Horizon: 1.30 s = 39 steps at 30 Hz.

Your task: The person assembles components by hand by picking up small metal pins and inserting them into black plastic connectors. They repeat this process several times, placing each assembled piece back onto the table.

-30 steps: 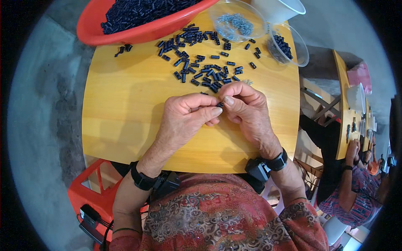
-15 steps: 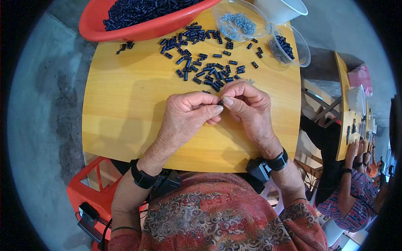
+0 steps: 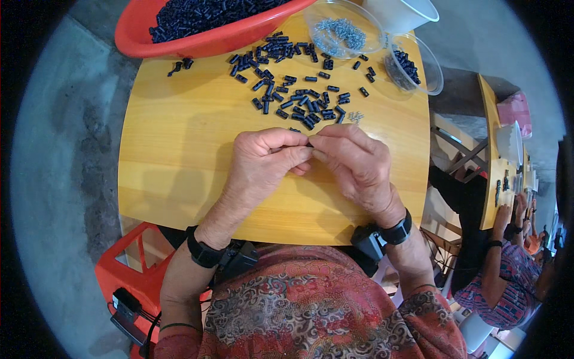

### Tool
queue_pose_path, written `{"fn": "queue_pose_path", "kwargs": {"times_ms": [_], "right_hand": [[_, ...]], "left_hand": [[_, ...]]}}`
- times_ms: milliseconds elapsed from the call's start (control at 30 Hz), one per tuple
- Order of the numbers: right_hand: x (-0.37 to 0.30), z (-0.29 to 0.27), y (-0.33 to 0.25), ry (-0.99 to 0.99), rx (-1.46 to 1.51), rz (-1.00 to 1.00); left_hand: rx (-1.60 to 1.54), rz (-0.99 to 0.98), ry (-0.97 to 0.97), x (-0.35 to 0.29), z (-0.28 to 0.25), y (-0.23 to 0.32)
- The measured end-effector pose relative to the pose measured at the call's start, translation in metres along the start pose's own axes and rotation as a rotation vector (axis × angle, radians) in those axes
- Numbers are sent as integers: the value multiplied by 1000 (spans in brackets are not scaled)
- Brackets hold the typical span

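My left hand [image 3: 261, 160] is closed in a pinch on a small black plastic piece [image 3: 309, 144], mostly hidden by the fingertips. From the other side my right hand [image 3: 361, 167] brings thumb and forefinger together at the same piece, so the two sets of fingertips almost touch. Whether the right fingers also hold something smaller is hidden. Just beyond the hands lie loose short black cylindrical pieces [image 3: 311, 106], some with holes in the side. Close by them is a little group of thin silver screws [image 3: 355, 117] on the yellow table [image 3: 173, 155].
A red basin [image 3: 134, 39] heaped with black pieces stands at the far left. Far right are a clear bowl [image 3: 378, 37] of silver screws, a clear tub [image 3: 436, 81] of black parts and a white bucket [image 3: 394, 15]. Another person [image 3: 499, 281] works at a table on the right.
My right hand has turned, its fingers now stretching over the black piece and covering more of it. The left hand has shifted slightly left. More of the silver screws show.
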State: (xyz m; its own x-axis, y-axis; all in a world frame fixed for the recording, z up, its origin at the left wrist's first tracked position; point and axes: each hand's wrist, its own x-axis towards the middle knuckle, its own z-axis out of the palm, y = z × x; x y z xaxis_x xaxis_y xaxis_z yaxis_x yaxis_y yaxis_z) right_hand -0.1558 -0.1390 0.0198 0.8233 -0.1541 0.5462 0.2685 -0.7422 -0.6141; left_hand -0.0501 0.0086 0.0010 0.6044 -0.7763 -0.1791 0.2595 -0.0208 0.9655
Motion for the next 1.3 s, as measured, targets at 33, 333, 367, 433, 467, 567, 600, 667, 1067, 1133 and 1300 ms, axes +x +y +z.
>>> {"fn": "queue_pose_path", "kwargs": {"times_ms": [33, 333, 367, 433, 467, 567, 600, 667, 1067, 1133, 1300], "right_hand": [[0, 1, -2, 8, -94, -66], [-2, 1, 3, -20, 135, -7], [-3, -1, 2, -18, 133, -9], [-6, -4, -2, -5, 597, 525], [-5, -4, -3, -5, 597, 523], [-4, -4, -5, 14, 767, 731], [-3, -3, -4, 24, 770, 727], [-3, -1, -3, 30, 776, 725], [-3, 0, 4, -66, 721, 610], [-5, 3, 4, -55, 716, 544], [-8, 13, 7, -19, 628, 497]], "left_hand": [[0, 1, -1, 0, -1, 1], [50, -65, -20, -1, -2, 5], [64, 41, -23, -1, -2, 5], [77, 149, -26, -1, -1, 5], [138, 220, -26, -1, 0, 5], [241, 324, -23, 0, 2, 6], [286, 359, -18, 0, 2, 6], [288, 383, -20, 0, 3, 6], [302, 423, -4, 1, 2, -3], [323, 438, 4, 1, 1, -4], [387, 415, 46, 1, 1, -6]]}}
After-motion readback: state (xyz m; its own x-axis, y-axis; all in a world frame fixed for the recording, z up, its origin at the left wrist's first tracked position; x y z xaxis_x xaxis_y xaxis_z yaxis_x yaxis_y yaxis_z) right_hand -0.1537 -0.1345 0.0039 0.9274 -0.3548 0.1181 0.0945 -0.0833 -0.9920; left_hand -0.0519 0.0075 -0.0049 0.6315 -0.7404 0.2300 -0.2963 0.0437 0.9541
